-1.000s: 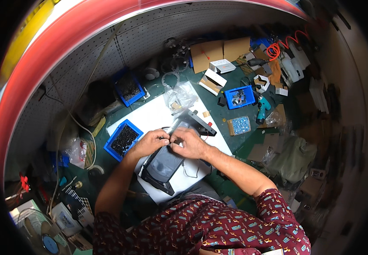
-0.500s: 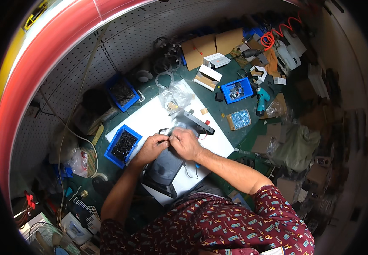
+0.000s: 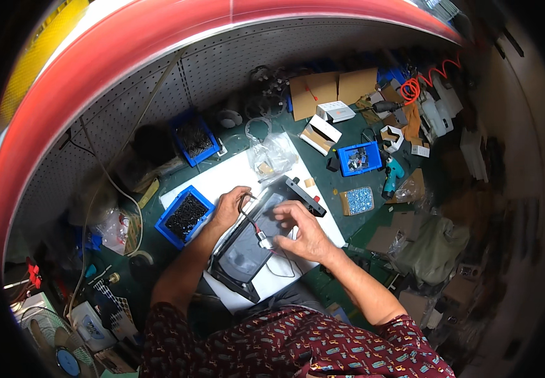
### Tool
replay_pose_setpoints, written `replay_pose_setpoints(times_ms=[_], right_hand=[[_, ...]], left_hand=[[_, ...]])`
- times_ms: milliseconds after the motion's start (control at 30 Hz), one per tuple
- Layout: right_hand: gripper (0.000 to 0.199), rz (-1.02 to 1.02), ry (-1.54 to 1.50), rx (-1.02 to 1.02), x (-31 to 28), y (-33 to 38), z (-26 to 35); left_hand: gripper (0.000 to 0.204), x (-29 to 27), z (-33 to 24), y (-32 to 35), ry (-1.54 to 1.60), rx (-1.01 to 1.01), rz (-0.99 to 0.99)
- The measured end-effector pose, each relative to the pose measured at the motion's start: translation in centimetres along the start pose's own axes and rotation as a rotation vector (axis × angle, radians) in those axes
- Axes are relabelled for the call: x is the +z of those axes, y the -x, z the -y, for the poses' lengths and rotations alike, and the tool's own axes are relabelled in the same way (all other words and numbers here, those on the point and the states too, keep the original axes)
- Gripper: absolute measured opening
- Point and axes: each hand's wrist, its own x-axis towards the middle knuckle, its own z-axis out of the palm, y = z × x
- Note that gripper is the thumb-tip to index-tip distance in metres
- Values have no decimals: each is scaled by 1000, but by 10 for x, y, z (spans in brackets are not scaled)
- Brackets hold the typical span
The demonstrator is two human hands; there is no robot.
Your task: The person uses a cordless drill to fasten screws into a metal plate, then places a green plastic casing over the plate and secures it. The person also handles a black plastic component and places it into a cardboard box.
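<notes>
R hand (image 3: 307,232) pulled back, grip pinching cable (image 3: 252,222), L hand (image 3: 229,205) pinching cable, panel (image 3: 253,242) long axis upper-right.

A dark, glossy plastic housing (image 3: 247,252) lies on a sheet of matt white paper (image 3: 235,179) over a dull green bench top (image 3: 342,189). The bare left hand (image 3: 229,206) and right hand (image 3: 304,234) hold thin rubber-sheathed wires (image 3: 250,220) ending in a small shiny metal part (image 3: 263,240). Alongside, rigid blue plastic bins (image 3: 184,215) hold dark metal pieces; another blue bin (image 3: 359,157) sits near plain brown cardboard boxes (image 3: 332,88). A crinkled clear plastic bag (image 3: 274,154) catches the light. Behind stands matt grey perforated metal panelling (image 3: 222,63). The sleeve (image 3: 298,346) is patterned maroon cloth
</notes>
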Motion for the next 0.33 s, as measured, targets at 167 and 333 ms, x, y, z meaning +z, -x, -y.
replay_pose_setpoints(times_ms=[167, 333], right_hand=[[57, 151, 559, -20, 28, 19, 7], [62, 203, 430, 252, 28, 17, -13]], left_hand=[[12, 5, -22, -11, -359, -37, -2], [22, -3, -13, -13, -108, -14, 21]])
